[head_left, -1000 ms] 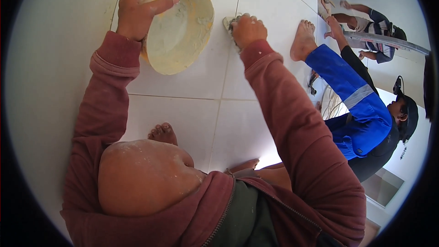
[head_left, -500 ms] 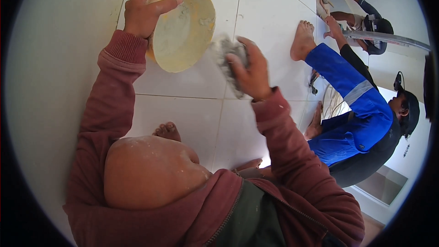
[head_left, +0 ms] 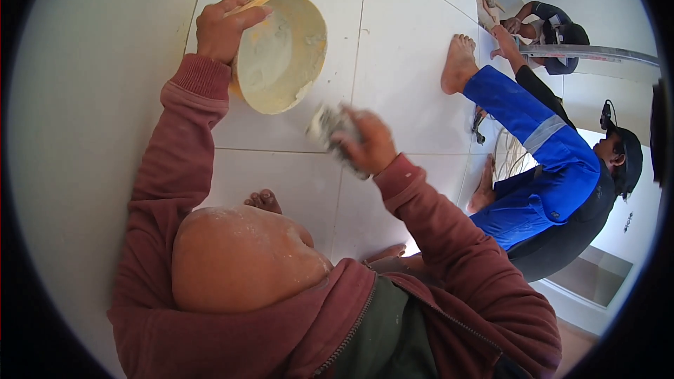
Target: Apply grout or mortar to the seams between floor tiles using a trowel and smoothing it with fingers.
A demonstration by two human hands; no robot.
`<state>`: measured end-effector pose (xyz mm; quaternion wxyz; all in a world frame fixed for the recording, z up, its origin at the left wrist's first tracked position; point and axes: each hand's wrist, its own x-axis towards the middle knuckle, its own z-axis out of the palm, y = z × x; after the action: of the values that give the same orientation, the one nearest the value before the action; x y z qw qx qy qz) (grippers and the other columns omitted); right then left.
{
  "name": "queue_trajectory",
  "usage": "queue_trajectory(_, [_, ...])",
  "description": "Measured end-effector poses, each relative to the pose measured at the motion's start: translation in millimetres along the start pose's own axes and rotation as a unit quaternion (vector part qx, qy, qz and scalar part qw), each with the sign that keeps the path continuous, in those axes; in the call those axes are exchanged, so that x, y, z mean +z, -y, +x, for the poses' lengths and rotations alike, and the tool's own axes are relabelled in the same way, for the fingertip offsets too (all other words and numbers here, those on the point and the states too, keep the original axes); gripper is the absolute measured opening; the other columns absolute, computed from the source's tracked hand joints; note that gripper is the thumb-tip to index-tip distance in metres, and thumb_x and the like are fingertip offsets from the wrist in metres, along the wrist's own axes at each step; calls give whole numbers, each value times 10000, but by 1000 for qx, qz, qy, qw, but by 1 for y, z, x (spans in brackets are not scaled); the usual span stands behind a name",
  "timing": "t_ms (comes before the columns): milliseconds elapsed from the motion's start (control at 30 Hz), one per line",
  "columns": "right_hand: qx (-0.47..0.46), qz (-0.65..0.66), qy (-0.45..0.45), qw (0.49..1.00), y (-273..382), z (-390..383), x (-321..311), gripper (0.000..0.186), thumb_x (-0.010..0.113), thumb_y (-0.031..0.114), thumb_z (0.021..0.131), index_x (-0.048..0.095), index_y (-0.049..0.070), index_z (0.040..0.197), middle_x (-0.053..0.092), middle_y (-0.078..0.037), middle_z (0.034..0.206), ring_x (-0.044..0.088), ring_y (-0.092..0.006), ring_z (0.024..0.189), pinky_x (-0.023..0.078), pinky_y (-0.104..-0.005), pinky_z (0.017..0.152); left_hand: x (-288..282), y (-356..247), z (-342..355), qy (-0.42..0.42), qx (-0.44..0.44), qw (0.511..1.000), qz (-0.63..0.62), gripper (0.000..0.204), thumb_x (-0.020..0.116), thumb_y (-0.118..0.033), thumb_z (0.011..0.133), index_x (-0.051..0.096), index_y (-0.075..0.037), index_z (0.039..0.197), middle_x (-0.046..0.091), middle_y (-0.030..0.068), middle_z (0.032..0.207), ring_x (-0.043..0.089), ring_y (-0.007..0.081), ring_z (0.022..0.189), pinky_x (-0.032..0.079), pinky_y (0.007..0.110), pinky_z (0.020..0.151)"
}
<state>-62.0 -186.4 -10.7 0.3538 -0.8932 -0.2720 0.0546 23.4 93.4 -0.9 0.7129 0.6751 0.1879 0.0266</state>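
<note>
One left hand [head_left: 219, 32] had fingers clamped on a tilted yellow bucket [head_left: 313, 50]; the right hand [head_left: 372, 142] gripped a blurred, grey-smeared object [head_left: 324, 125].

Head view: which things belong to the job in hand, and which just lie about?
In use: tub, in left hand; paste, inside tub; smeared tool, blurred, in right hand.

Apparently lying about: dark tool, pale coil, near blue trousers.

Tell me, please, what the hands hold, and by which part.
The left hand holds the yellow bowl by its upper-left rim; the right hand, a blurred grey thing, its gripped part unclear.
</note>
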Motion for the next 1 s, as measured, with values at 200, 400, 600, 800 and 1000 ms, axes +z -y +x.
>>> queue_trajectory(200, [137, 53, 104, 984, 2, 82, -14, 389, 553, 244, 824, 521, 34, 1151, 605, -150, 815, 587, -244, 756, 459, -314, 711, 6, 6, 1, -11, 73, 989, 132, 457, 743, -336, 585, 663, -53, 934, 614, 135, 879, 611, 192, 787, 481, 281, 754])
queue_trajectory(400, [170, 161, 263, 936, -1, 76, -5, 289, 552, 212, 809, 591, 11, 1013, 624, -140, 829, 609, -232, 757, 469, -316, 708, 20, -6, -13, -85, 67, 958, 265, 489, 741, -410, 559, 673, -117, 944, 591, 143, 876, 596, 225, 810, 472, 326, 782])
queue_trajectory(600, [358, 663, -93, 651, -71, 15, -9, 437, 461, 267, 793, 476, 36, 1164, 562, -157, 1067, 594, -322, 872, 513, -423, 733, 8, 6, -2, -75, 43, 970, 226, 506, 738, -408, 565, 662, -111, 968, 546, 149, 955, 589, 224, 844, 470, 326, 788])
queue_trajectory(800, [300, 355, -9, 885, -115, 63, -74, 476, 423, -35, 595, 546, 5, 1053, 592, -109, 973, 577, -232, 870, 468, -333, 767, 4, 3, 2, -44, -8, 988, 150, 477, 743, -361, 579, 657, -99, 968, 529, 133, 965, 579, 221, 857, 476, 312, 781])
queue_trajectory(1000, [179, -70, 148, 970, -130, 142, -52, 434, 470, -70, 604, 642, 195, 901, 602, -7, 920, 529, -161, 919, 390, -338, 786, 6, 4, 1, -44, 25, 984, 169, 489, 738, -367, 579, 654, -84, 968, 539, 138, 933, 595, 214, 803, 484, 310, 753])
